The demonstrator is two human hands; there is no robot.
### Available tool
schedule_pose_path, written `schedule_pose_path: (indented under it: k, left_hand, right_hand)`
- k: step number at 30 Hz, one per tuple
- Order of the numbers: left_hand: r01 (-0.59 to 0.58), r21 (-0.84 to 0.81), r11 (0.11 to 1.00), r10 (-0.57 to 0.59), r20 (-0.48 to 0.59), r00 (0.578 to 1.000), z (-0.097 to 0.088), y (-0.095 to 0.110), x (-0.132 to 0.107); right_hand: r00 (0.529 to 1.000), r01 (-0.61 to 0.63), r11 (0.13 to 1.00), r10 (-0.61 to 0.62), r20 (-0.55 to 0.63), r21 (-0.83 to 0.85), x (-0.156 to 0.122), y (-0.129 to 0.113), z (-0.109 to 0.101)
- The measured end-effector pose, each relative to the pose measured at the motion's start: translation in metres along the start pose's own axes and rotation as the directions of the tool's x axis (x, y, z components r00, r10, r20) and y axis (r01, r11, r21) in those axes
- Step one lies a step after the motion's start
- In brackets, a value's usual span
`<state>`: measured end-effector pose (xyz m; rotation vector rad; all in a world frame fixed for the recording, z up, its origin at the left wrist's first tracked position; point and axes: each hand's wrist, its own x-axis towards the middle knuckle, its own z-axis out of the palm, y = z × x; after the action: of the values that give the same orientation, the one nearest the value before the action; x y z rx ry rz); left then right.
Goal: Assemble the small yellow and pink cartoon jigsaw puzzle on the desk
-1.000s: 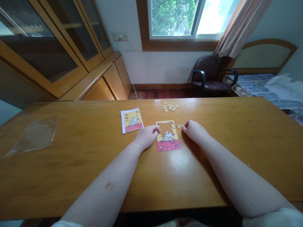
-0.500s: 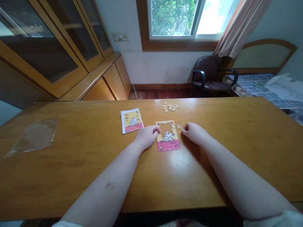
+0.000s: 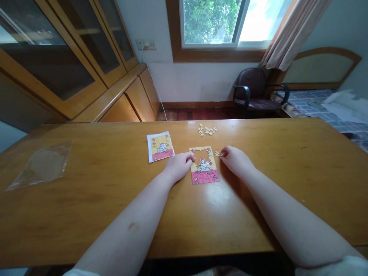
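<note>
On the table (image 3: pixel 201 230), the puzzle (image 3: pixel 204 166) lies with the half-curled left hand (image 3: pixel 178 165) at nine o'clock and the nearly pinched right hand (image 3: pixel 236 158) at three, any hold unclear, and a careless right-finger nudge could scatter the loose pieces (image 3: pixel 217 153) at two.

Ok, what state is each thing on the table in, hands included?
Puzzle: partly assembled, gap in upper part
Far pieces: loose, clustered
Near pieces: loose, right of puzzle
Picture: lying flat
Bag: lying flat
Left hand: at puzzle's left edge
Right hand: at near pieces, grip unclear
</note>
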<state>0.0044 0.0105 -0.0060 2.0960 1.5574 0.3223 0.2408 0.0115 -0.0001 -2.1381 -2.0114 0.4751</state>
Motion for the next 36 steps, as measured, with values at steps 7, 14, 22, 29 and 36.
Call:
schedule_pose_path:
  k: [7,14,22,29,36]
  left_hand:
    - [0.0,-0.003,1.0,0.0,-0.001,1.0,0.0,0.0,0.0]
    - [-0.008,-0.011,1.0,0.008,-0.011,1.0,0.002,-0.003,0.001]
    - [-0.023,-0.008,1.0,0.022,-0.014,1.0,0.002,-0.004,0.001]
    - [-0.015,0.0,1.0,0.015,-0.01,1.0,0.003,-0.003,0.002]
    - [-0.017,0.0,1.0,0.017,-0.011,1.0,0.003,-0.005,0.002]
  right_hand:
    - [0.995,-0.044,0.999,0.043,0.095,0.011,0.002,0.003,0.004]
    - [0.994,-0.025,0.999,0.022,0.11,0.023,-0.001,0.001,0.006]
    - [0.985,0.008,1.0,-0.013,0.169,0.027,-0.005,-0.005,0.002]
    - [0.983,0.111,0.976,-0.135,0.125,0.187,-0.009,-0.005,0.001]
    - [0.951,0.108,0.887,-0.223,0.213,0.448,-0.015,-0.01,0.008]
